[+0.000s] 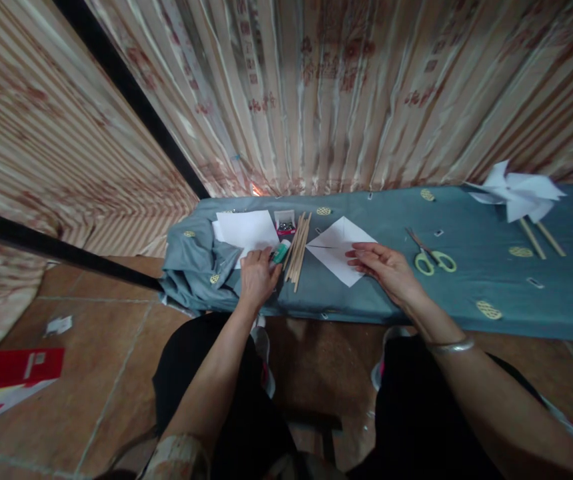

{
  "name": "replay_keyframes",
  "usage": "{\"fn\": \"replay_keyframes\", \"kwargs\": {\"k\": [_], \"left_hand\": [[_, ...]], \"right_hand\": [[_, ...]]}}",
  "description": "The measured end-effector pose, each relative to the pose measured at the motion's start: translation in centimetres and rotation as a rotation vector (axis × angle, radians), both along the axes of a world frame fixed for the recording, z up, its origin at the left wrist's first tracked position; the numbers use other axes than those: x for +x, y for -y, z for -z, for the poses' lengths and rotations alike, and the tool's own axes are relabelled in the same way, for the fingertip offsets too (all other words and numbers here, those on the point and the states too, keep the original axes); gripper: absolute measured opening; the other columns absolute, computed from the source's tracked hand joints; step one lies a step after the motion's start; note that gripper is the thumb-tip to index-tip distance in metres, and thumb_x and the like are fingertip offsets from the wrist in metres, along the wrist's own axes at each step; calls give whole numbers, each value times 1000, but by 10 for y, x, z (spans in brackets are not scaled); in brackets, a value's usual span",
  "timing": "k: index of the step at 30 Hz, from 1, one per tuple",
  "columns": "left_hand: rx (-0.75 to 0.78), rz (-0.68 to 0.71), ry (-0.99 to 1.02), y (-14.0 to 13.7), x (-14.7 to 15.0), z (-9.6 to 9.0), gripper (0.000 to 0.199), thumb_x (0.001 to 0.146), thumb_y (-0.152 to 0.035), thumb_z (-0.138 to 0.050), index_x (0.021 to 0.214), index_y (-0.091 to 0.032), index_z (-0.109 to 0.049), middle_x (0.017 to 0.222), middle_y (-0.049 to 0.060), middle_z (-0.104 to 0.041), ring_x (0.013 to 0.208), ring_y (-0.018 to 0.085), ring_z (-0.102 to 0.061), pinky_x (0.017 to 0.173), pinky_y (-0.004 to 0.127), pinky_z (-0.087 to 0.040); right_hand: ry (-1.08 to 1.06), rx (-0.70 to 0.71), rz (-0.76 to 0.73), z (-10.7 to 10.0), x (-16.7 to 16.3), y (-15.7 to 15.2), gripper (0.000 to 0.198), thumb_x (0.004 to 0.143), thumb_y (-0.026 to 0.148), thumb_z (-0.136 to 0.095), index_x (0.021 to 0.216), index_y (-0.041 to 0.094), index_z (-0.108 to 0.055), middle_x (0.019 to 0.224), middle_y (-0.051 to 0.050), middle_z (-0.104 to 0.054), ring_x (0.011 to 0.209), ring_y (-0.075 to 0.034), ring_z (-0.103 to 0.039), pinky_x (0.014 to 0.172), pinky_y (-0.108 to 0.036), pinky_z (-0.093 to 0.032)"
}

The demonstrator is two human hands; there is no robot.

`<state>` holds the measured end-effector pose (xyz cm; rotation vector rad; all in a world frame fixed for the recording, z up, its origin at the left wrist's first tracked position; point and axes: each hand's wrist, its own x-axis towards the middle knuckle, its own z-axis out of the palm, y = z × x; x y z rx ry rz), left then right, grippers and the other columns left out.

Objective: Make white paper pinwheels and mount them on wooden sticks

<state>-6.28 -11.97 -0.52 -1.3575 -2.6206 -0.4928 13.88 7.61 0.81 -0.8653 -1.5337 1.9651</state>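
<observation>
"Head view: please tell me, from left to right, what is around the wooden sticks (298, 252)."
"To the left of the sticks there are white paper sheets (246, 229), on the blue-grey cloth (461, 303). Next comes the left hand (257, 275), between these sheets and the sticks."
"Does this hand grasp something?"
"Its fingers are at the glue stick (281, 251), which is just beside the sticks. Whether the grip is closed, I cannot tell."
"And the small open box (285, 225)?"
"It stands just beside the sticks, at their far left side."
"Where is the paper square (333, 245)?"
"Immediately right of the sticks, one corner pointing to them; it has dark lines. The right hand (379, 265) touches its right part with bent fingers. If they pinch it, I cannot tell."
"Farther right of the sticks?"
"First the scissors (432, 255), then, well apart, white pinwheels (509, 193)."
</observation>
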Motion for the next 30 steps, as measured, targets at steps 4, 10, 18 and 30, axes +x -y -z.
{"fn": "replay_keyframes", "kwargs": {"k": [4, 10, 18, 30], "left_hand": [[107, 132, -32, -3, 17, -8, 44, 89, -36, -58, 128, -16, -55, 118, 15, -61, 107, 30, -53, 88, 42, -41], [26, 597, 39, -40, 56, 1, 30, 90, -17, -54, 120, -19, -62, 118, 11, -64, 113, 25, -54, 94, 42, -42], [-4, 687, 40, -77, 59, 10, 22, 91, -14, -53, 107, -18, -67, 117, 11, -68, 119, 24, -55, 98, 43, -43], [-137, 758, -37, -81, 57, 2, 18, 92, -15, -52, 102, -13, -66, 108, 12, -68, 107, 24, -59, 95, 40, -45]], "right_hand": [[-4, 92, 48, 0, 15, -11, 39, 64, 48, -83, 91, 21, -73, 89, -5, -77, 72, -14, -70, 64, -25, -54], [61, 290, 126, 4, 33, -32, 28, 69, 46, -79, 85, 23, -74, 84, -4, -77, 71, -17, -70, 68, -30, -57], [376, 1050, -102, 15, 45, -31, 31, 87, 28, -52, 113, 23, -69, 117, -9, -72, 112, -29, -65, 102, -50, -47], [364, 1226, -277, 31, 47, -13, 44, 87, 19, -47, 130, 19, -59, 132, -14, -62, 126, -30, -54, 108, -53, -44]]}}
